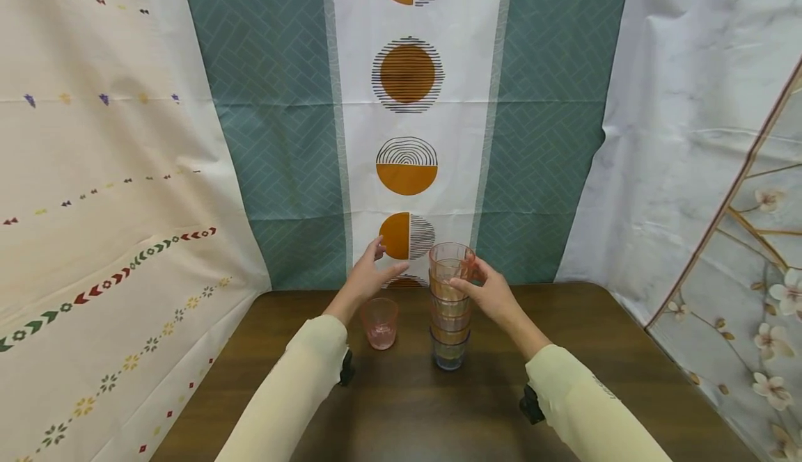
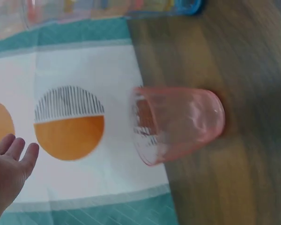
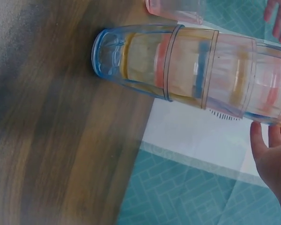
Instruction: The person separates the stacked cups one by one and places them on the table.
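Observation:
A tall stack of clear tinted cups (image 1: 450,316) stands upright on the table, with a pink one on top and a blue one at the bottom. My right hand (image 1: 495,295) holds the upper part of this stack from the right, thumb in front and fingers at the side. In the right wrist view, its fingertips (image 3: 256,133) meet the edge of the upper cups. My left hand (image 1: 366,274) is raised left of the stack, fingers spread and holding nothing. Below it, a single pink cup (image 1: 380,324) stands upright on the table, apart from the stack.
The brown wooden table (image 1: 401,413) ends at a hanging cloth (image 1: 282,170) with teal sides and a white middle band of orange circles. Patterned cloths hang at the left (image 1: 113,170) and right (image 1: 683,135).

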Tool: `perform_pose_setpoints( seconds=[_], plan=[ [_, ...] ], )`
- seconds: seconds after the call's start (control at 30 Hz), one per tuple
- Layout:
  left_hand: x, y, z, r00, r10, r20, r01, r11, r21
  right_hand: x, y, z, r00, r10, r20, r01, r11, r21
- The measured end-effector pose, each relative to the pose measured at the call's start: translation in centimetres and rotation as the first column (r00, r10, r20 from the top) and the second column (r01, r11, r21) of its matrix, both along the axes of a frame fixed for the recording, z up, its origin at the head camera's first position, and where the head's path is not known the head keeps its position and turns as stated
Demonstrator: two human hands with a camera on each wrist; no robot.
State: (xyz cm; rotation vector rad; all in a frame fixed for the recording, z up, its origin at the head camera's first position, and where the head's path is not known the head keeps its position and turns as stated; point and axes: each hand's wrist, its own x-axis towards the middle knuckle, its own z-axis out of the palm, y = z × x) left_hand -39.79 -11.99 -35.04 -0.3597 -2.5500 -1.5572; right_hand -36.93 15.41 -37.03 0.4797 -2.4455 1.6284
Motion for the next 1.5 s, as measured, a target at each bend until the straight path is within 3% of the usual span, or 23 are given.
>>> perform_pose_setpoints(
  seconds=[0.2,0.5,1.2,1.5],
  plan=[
    [0.5,1.6,1.2,0.999,-0.045,0.001,0.045,0.999,0.015,0.2,-0.3,-0.5,1.0,0.001,0.002,-0.001,1.0,0.0],
    [0.8,4.0,1.9,0.989,-0.142,-0.035,0.142,0.99,-0.003,0.2,-0.5,-1.2,1.0,0.01,0.017,-0.01,1.0,-0.026],
    [1.3,7.1,0.5,0.98,-0.2,-0.017,0.2,0.98,0.009,0.0,-0.6,-1.9,1.0,0.029,-0.004,-0.029,0.999,-0.015],
    [1.5,7.7,0.6,0.982,-0.184,-0.039,0.184,0.983,-0.007,-0.1,-0.4,-2.0,0.999,0.037,-0.003,-0.037,0.999,-0.036]
  ],
)
